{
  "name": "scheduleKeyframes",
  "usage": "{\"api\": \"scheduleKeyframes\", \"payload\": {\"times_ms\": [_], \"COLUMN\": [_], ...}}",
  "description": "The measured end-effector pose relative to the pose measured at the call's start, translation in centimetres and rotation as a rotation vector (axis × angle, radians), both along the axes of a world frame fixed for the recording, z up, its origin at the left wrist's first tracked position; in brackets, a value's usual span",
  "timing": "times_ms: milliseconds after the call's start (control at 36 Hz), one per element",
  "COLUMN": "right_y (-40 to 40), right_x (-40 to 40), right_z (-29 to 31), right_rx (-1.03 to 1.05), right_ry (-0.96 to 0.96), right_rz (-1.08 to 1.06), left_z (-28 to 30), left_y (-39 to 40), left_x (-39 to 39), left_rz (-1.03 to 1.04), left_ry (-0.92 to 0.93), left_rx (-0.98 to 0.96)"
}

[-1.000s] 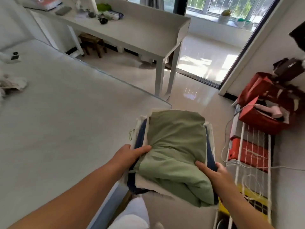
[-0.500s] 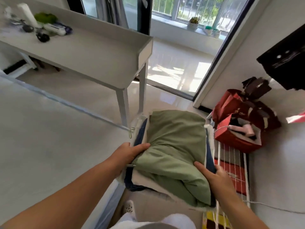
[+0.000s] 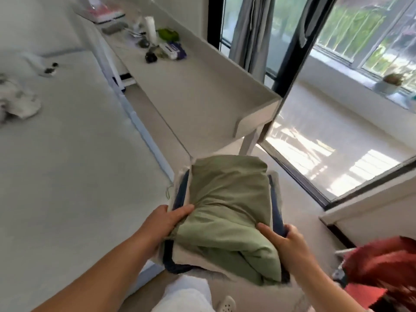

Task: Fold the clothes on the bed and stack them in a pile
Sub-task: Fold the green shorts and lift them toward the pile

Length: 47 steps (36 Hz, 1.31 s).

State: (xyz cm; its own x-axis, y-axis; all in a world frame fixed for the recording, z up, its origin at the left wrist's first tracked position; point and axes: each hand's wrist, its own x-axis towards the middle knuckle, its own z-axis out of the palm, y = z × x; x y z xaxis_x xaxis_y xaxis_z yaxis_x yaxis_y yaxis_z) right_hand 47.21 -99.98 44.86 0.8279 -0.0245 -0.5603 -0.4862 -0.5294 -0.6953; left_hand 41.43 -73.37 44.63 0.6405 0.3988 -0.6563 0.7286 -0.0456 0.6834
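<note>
The stack of folded clothes (image 3: 227,221) is held in the air between both hands, past the near corner of the white bed (image 3: 67,176) and above the pale floor (image 3: 292,221). A sage-green folded cotton garment (image 3: 229,199) forms the top layer. Beneath it lie a dark navy garment (image 3: 275,212), visible along both side edges, and a cream-white garment (image 3: 191,258) showing at the near edge.

The left hand (image 3: 162,224) grips the left side of the stack, thumb laid on the green fabric and fingers hidden below. The right hand (image 3: 286,242) grips the right side, thumb on top and fingers curled round the navy edge.

A crumpled white garment (image 3: 20,102) rests on the bed, well apart from the stack. A long white surface (image 3: 202,91) with a raised rim stands beside the bed and carries a white cylindrical bottle (image 3: 150,29), a green object (image 3: 167,34) and small dark items. Grey curtains (image 3: 252,30) hang at the black-framed window (image 3: 290,52). A blurred red bag (image 3: 382,264) sits at lower right.
</note>
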Motion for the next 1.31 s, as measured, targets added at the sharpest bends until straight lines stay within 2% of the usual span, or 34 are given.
{"api": "scheduleKeyframes", "payload": {"times_ms": [194,333,639,972,1167,1306], "right_y": [5.0,8.7,15.1,18.5,19.4,19.8], "right_x": [7.1,11.7,22.8,39.6,49.1,52.9], "right_z": [-0.6,0.0,3.9,5.9,4.8,3.2], "right_rx": [0.001,-0.022,0.033,0.048,0.050,0.061], "right_ry": [-0.032,-0.068,-0.169,-0.214,-0.214,-0.193], "right_rz": [0.229,0.364,0.504,0.709,0.784,0.811], "left_z": [0.3,1.1,5.3,5.3,4.9,3.2], "left_y": [2.4,5.0,9.4,9.5,8.5,8.4], "left_x": [1.5,3.9,12.0,25.4,33.5,36.8], "left_rz": [0.278,0.383,0.524,0.769,0.845,0.829], "left_ry": [-0.025,-0.060,-0.197,-0.353,-0.334,-0.282], "left_rx": [0.022,0.039,0.000,-0.020,-0.013,0.007]}}
